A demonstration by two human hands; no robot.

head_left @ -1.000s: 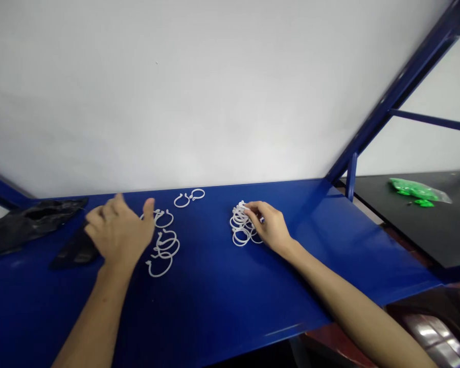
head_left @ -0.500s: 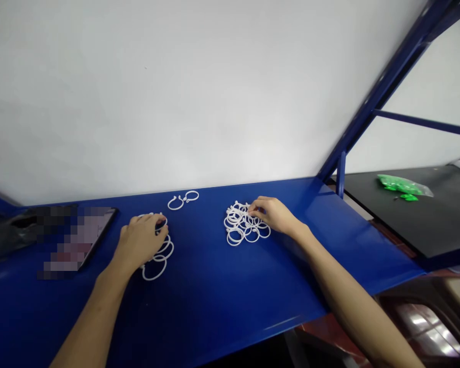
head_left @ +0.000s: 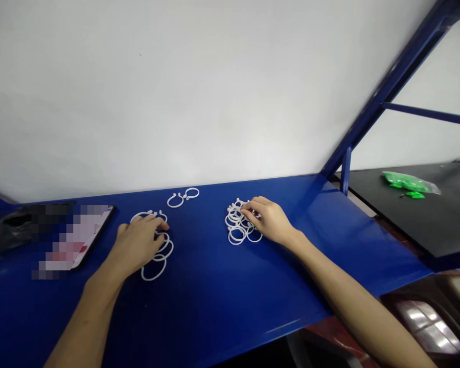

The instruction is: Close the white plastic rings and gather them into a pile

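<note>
White open plastic rings with small knobs at their ends lie in two groups on the blue table (head_left: pixel 199 286). My left hand (head_left: pixel 138 240) hovers low over or rests on the left group of rings (head_left: pixel 153 268). Its thumb and forefinger are apart, and the palm hides part of the group. At the heaped right group of rings (head_left: pixel 236 235), my right hand (head_left: pixel 270 220) has its thumb and forefinger pinched together at a white ring near the top. Its fingers cover the heap's right side. Two more rings (head_left: pixel 175 200) lie behind, near the wall.
A phone-like device (head_left: pixel 95 240), partly blurred out, lies left of my left hand beside a black plastic bag (head_left: pixel 7 235). A pale wall (head_left: pixel 230 102) stands behind. To the right are a blue metal frame (head_left: pixel 368 117) and a black table (head_left: pixel 414 220) with a bag of green pieces (head_left: pixel 406 182).
My right hand has shifted slightly left over the heap, its thumb and forefinger still pinched. My left hand has drawn slightly left and down, uncovering rings behind it. The view has turned slightly.
</note>
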